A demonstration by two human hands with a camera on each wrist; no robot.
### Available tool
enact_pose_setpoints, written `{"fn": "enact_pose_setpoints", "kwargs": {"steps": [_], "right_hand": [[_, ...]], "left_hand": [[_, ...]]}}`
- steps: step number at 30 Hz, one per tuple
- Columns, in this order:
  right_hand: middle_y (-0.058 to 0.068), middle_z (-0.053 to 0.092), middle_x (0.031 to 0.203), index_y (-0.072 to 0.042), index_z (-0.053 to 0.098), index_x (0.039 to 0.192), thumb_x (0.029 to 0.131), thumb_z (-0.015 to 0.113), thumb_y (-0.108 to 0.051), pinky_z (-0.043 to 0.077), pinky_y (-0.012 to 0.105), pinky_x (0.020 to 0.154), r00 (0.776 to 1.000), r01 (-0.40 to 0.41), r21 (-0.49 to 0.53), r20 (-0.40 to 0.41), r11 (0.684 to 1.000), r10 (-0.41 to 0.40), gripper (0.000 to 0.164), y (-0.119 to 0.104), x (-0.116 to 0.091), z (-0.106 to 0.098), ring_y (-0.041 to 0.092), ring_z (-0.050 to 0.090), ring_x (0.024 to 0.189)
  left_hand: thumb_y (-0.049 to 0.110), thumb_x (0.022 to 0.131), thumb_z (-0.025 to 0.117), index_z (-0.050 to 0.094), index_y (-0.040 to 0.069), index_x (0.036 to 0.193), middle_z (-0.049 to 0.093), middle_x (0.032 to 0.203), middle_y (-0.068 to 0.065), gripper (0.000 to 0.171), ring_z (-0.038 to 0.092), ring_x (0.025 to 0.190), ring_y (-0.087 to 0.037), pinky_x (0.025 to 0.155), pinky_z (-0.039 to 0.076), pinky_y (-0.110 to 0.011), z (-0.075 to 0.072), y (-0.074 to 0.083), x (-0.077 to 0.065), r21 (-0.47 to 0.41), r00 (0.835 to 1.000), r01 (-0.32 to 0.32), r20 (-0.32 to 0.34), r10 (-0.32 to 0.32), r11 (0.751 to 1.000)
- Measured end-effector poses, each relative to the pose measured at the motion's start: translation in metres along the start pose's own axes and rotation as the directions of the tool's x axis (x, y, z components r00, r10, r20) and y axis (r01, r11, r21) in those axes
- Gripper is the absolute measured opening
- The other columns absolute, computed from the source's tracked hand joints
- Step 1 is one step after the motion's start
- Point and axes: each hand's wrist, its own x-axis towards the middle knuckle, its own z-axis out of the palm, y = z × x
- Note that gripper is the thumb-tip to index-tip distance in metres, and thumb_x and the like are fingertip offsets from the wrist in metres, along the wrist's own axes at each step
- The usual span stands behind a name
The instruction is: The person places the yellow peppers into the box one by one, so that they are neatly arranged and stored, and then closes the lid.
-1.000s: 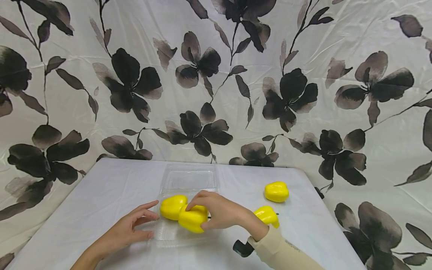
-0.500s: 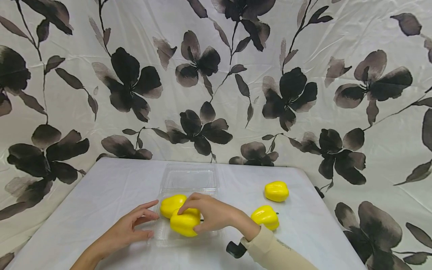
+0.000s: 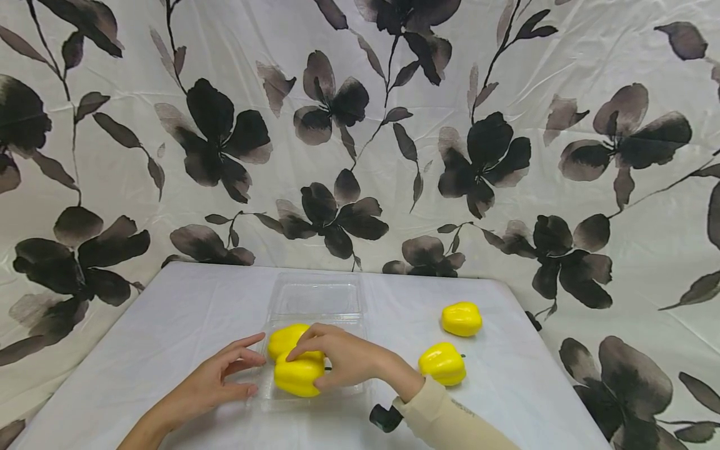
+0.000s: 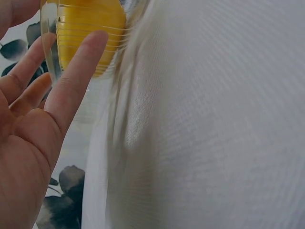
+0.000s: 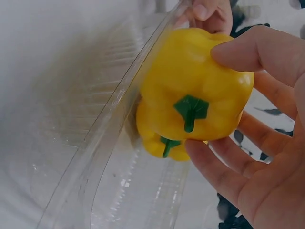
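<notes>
My right hand [image 3: 349,356] grips a yellow bell pepper [image 3: 297,377] with a green stem, thumb on one side and fingers on the other. The pepper is at the near part of a clear plastic clamshell container [image 3: 345,395], partly below its rim in the right wrist view. A second yellow bell pepper [image 3: 285,337] lies in the container just behind it, partly covered by the held one. My left hand [image 3: 216,381] is at the container's left side, fingers spread. In the left wrist view a fingertip [image 4: 99,39] overlaps the ribbed clear wall.
Two more yellow bell peppers, a nearer one [image 3: 442,364] and a farther one [image 3: 462,319], lie on the white cloth-covered table [image 3: 197,312] to the right. The container's lid [image 3: 317,297] lies folded back. A floral curtain [image 3: 394,156] hangs behind the table.
My right hand has moved left and slightly toward me, carrying the pepper lower into the container's near left part. The left hand stays in place.
</notes>
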Motion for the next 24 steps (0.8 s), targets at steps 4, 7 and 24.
{"fn": "enact_pose_setpoints", "kwargs": {"steps": [4, 7, 24], "right_hand": [[0.000, 0.057, 0.139, -0.021, 0.069, 0.140, 0.087, 0.081, -0.005, 0.051, 0.016, 0.097, 1.000, 0.010, 0.025, 0.002, 1.000, -0.010, 0.057, 0.003, 0.002, 0.002, 0.007, 0.052, 0.121], [-0.001, 0.056, 0.139, -0.021, 0.069, 0.140, 0.087, 0.081, -0.005, 0.052, 0.017, 0.097, 1.000, 0.010, 0.044, 0.009, 0.999, -0.010, 0.057, 0.005, 0.004, 0.002, 0.006, 0.052, 0.120], [0.000, 0.052, 0.137, -0.024, 0.070, 0.140, 0.088, 0.082, -0.009, 0.051, 0.016, 0.096, 0.999, -0.003, 0.049, 0.046, 0.999, 0.001, 0.056, 0.010, 0.012, 0.009, 0.006, 0.048, 0.121]], "left_hand": [[0.023, 0.094, 0.083, 0.065, 0.006, 0.129, 0.027, 0.173, -0.018, 0.043, 0.050, 0.143, -0.048, 0.113, 0.049, -0.049, 0.000, 0.001, 0.001, 0.005, 1.000, 0.008, -0.005, -0.008, 1.000], [0.023, 0.095, 0.083, 0.065, 0.007, 0.129, 0.027, 0.173, -0.018, 0.042, 0.050, 0.143, -0.049, 0.113, 0.049, -0.049, 0.000, 0.001, 0.001, 0.010, 1.000, 0.008, -0.004, -0.008, 1.000], [0.026, 0.095, 0.083, 0.066, 0.011, 0.128, 0.026, 0.173, -0.017, 0.041, 0.049, 0.144, -0.048, 0.112, 0.052, -0.047, 0.002, 0.001, 0.002, 0.007, 0.999, 0.032, -0.005, -0.032, 0.999]]}}
